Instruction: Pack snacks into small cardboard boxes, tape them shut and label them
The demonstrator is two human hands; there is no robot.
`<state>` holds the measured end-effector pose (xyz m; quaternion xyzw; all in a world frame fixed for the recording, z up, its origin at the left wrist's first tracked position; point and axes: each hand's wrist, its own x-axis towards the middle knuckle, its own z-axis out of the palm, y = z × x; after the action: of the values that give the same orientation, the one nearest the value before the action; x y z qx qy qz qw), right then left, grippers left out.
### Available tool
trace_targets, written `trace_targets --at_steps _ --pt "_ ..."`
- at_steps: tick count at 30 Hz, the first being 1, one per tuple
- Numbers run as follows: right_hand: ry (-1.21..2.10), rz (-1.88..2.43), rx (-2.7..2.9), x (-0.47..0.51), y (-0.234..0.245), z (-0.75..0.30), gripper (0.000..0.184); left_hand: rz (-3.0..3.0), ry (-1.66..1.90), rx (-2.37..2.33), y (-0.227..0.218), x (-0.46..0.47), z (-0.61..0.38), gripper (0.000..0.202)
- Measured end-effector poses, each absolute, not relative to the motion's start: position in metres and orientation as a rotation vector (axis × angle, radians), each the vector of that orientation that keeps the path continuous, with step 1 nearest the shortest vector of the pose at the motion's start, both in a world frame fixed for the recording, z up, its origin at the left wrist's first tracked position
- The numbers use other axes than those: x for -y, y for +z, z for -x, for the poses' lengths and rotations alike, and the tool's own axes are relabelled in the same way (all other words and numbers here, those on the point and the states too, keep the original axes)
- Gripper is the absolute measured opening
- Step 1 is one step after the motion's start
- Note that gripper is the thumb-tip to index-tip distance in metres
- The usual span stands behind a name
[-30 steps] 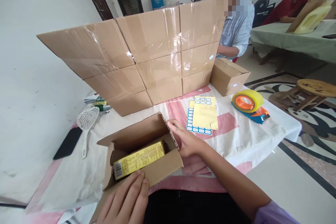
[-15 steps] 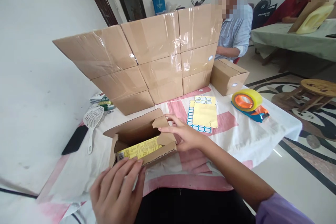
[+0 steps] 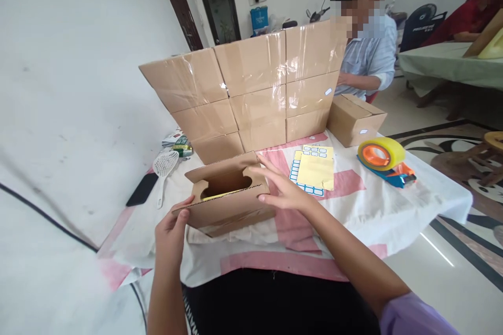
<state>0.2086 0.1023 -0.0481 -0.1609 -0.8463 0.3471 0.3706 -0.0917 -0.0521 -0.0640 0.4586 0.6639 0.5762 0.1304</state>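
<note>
An open-topped cardboard box [image 3: 231, 212] lies on the table in front of me, its near and far long flaps raised. Both short end flaps are folded inward, and a strip of a yellow printed box [image 3: 220, 196] shows in the gap between them. My left hand [image 3: 173, 222] is closed on the left corner of the near flap, thumb in front and fingers partly hidden behind. At the right end, my right hand [image 3: 281, 188] holds the box, thumb at the near flap's corner and fingers stretched along the end toward the far flap.
Behind stands a wall of taped cardboard boxes [image 3: 255, 91]. A closed carton [image 3: 356, 120], a tape dispenser [image 3: 383, 159] and label sheets [image 3: 314, 167] lie to the right. A slotted spoon [image 3: 165, 167] and a black phone-like slab [image 3: 142, 189] are left. A person [image 3: 369, 57] sits beyond.
My left hand has gone from the yellow box's near edge to the near flap's left corner. That flap now stands raised, hiding most of the yellow box. The right hand stays at the right end.
</note>
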Motion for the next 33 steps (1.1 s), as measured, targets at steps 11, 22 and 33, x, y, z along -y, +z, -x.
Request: trace_targets --at_steps 11,22,33 --pt "1.052 0.395 1.796 -0.112 -0.054 -0.185 0.094 -1.182 1.783 -1.939 -0.062 0.037 0.057 0.044" --pt "1.130 0.438 1.635 -0.114 -0.057 -0.186 0.060 -0.767 1.971 -1.817 -0.065 0.027 0.036 0.055" --pt "1.035 0.177 1.644 -0.083 -0.044 -0.187 0.030 -0.886 2.081 -1.756 -0.073 0.034 0.029 0.030"
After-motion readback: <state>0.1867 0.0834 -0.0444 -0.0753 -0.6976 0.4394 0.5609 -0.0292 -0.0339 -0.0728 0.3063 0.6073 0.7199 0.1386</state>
